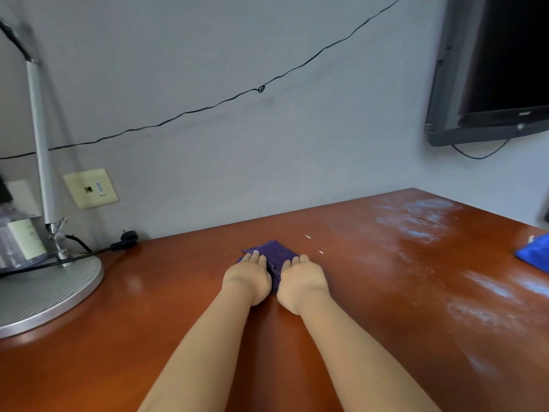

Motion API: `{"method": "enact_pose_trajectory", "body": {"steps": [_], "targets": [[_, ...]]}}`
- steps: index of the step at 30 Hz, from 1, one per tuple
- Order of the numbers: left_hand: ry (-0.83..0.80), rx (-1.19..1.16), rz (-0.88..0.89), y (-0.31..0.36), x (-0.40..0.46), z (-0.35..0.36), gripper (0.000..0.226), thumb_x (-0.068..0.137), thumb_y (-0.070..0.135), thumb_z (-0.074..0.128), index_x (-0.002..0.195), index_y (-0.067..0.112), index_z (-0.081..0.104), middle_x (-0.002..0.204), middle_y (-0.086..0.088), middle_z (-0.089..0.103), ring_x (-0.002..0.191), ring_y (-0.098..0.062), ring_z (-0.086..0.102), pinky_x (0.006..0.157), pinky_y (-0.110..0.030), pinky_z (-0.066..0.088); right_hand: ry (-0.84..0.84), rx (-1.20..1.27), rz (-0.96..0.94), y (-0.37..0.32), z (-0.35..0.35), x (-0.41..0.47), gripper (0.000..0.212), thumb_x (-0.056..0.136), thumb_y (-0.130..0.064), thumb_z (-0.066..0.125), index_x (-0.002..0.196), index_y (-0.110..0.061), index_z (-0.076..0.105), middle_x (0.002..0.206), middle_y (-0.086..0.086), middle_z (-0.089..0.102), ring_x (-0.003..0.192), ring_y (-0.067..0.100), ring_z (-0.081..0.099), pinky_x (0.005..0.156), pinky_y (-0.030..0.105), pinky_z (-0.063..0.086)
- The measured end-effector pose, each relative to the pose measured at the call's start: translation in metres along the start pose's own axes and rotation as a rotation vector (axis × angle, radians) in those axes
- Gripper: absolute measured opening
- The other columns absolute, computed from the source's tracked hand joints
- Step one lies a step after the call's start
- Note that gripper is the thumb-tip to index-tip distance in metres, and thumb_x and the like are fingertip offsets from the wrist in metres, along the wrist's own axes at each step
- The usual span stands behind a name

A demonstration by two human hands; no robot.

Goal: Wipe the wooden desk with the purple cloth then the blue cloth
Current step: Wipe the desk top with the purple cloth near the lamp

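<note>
Both hands (274, 276) press purple cloth (274, 254) on wooden desk (371, 292)

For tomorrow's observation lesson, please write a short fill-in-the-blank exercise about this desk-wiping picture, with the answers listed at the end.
1. Both hands, left hand and right hand, press on the ____ cloth.
2. The blue cloth lies at the desk's ____ edge.
3. The lamp base stands on the ____ side of the wooden desk.
4. White smears cover the desk's ____ part.

Answers: purple; right; left; right
</note>
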State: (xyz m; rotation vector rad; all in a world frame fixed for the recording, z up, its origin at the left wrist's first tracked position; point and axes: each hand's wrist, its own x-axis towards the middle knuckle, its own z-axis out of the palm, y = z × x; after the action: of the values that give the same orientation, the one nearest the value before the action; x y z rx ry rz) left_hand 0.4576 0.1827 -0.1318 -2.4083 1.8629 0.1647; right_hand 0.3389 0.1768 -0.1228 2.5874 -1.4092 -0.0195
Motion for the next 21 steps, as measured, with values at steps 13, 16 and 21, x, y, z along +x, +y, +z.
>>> {"method": "enact_pose_trajectory", "body": {"steps": [13, 16, 21], "targets": [[0.056, -0.006, -0.01, -0.028, 0.092, -0.01, 0.053, 0.103, 0.026, 0.015, 0.153, 0.01, 0.007, 0.161, -0.006, 0.0, 0.148, -0.021, 0.002, 0.119, -0.039, 0.013, 0.036, -0.004, -0.029, 0.01, 0.014, 0.105, 0.04, 0.098, -0.025, 0.028, 0.13, -0.008, 0.045, 0.128, 0.009, 0.051, 0.118, 0.026, 0.039, 0.081, 0.033, 0.037], [0.093, 0.017, 0.043, -0.035, 0.123, -0.015, 0.05, 0.102, 0.024, 0.018, 0.151, 0.01, 0.017, 0.159, -0.006, 0.012, 0.146, -0.021, 0.011, 0.117, -0.04, 0.018, 0.049, -0.062, -0.064, 0.01, 0.013, 0.129, 0.034, 0.097, -0.023, 0.028, 0.113, -0.011, 0.056, 0.114, 0.005, 0.059, 0.109, 0.025, 0.043, 0.078, 0.031, 0.034], [0.163, 0.301, 0.064, -0.047, 0.151, -0.032, 0.049, 0.103, 0.037, 0.018, 0.152, 0.03, 0.017, 0.151, -0.006, 0.022, 0.136, -0.026, 0.024, 0.109, -0.039, 0.029, 0.145, -0.023, -0.11, 0.02, 0.013, 0.157, 0.034, 0.099, -0.026, 0.025, 0.077, -0.017, 0.049, 0.091, 0.003, 0.062, 0.073, 0.02, 0.038, 0.082, 0.031, 0.035]]}}
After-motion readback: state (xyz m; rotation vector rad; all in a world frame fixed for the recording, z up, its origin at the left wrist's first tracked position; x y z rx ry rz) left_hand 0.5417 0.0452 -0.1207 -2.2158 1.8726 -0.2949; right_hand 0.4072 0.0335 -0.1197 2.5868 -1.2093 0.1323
